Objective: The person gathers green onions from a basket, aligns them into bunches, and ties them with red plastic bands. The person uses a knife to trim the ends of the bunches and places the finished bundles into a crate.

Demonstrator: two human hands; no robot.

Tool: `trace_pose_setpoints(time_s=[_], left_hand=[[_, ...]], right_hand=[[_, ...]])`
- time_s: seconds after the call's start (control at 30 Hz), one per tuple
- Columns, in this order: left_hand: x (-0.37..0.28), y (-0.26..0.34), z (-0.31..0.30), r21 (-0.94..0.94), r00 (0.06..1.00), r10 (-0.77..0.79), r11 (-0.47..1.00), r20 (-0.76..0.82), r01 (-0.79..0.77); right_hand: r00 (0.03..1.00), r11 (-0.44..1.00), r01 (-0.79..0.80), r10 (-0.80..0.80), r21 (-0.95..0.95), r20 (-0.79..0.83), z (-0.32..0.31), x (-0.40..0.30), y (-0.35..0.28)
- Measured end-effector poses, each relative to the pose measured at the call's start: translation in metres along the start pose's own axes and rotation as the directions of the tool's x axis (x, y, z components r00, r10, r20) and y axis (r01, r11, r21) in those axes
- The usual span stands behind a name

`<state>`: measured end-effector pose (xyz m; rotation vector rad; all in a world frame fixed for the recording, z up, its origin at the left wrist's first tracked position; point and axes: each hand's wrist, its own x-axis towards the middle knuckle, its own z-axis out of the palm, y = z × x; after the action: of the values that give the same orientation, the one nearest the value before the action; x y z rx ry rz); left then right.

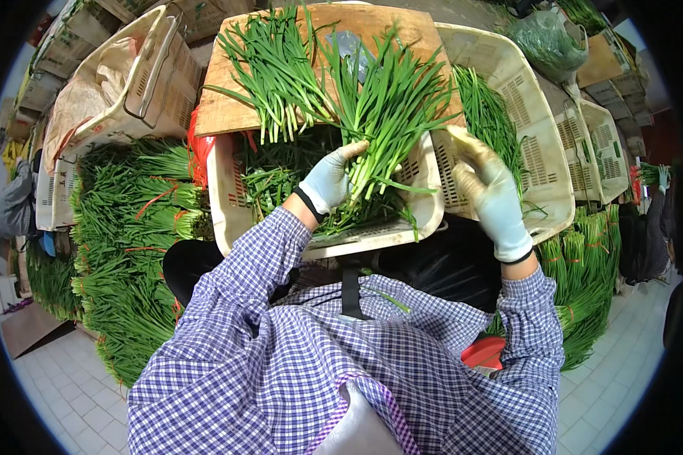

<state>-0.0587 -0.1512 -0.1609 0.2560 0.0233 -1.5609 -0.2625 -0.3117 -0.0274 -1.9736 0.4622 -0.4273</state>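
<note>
My left hand (329, 177), in a pale work glove, grips the lower stems of a bunch of garlic chives (384, 114) above a white plastic crate (319, 250). The leaves fan out away from me over a wooden board (227, 114). Just right of the bunch is my right hand (486, 185), gloved too, with thumb and fingers apart and nothing seen between them. Another pile of chives (279, 74) lies on the board's left half, stems towards me. Behind the held bunch a clear plastic bag (350, 54) shows. Loose green leaves (270, 182) lie inside the crate.
On the right, a larger crate (546, 153) holds long chives (486, 114). Tied bundles are stacked at left (131, 256) and right (589, 273). A red plastic bag (200, 151) hangs by the board's left corner. Other people (14, 199) are at the far edges.
</note>
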Motion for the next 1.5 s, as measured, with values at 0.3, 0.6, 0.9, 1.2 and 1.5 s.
trace_pose_setpoints(time_s=[0.3, 0.6, 0.9, 1.2, 1.5], left_hand=[[-0.038, -0.047, 0.002, 0.351, 0.983, -0.131, 0.921, -0.132, 0.169], [0.003, 0.021, -0.003, 0.550, 0.972, 0.039, 0.829, -0.232, 0.098], [0.072, 0.052, 0.148, 0.914, 0.904, 0.150, 0.002, 0.400, -0.405], [0.156, 0.120, 0.188, 0.608, 0.759, 0.058, -0.640, 0.649, -0.470], [0.187, 0.119, 0.146, 0.889, 0.933, 0.112, -0.360, 0.343, -0.283]], right_hand=[[0.835, 0.256, -0.506, 0.386, 0.824, 0.392, 0.077, 0.038, 0.075], [0.827, 0.220, -0.481, 0.436, 0.849, 0.356, 0.104, 0.055, 0.091], [0.971, 0.855, 0.208, -0.123, 0.475, -0.205, 0.001, 0.099, -0.005], [0.927, 0.908, 0.372, -0.354, 0.193, -0.125, -0.063, 0.184, -0.003], [0.984, 0.979, 0.136, -0.152, 0.149, 0.096, -0.076, 0.199, 0.038]])
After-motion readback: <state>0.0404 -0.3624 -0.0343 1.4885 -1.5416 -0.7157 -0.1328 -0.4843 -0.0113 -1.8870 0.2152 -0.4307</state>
